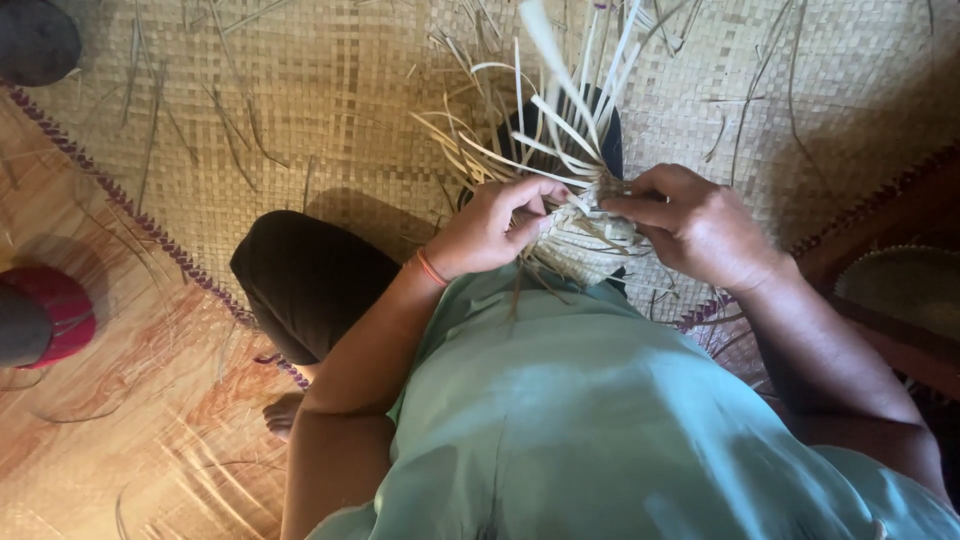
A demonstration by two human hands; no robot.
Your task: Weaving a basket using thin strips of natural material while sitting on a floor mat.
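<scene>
Head view — both hands, left hand and right hand, pinch pale strips of a half-woven piece over a woven mat.

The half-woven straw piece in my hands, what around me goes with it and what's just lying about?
In hand:
left hand
right hand
half-woven straw piece
its loose pale strips

Lying about:
woven floor mat
stray straws on the mat
red and grey object
round woven piece
</scene>
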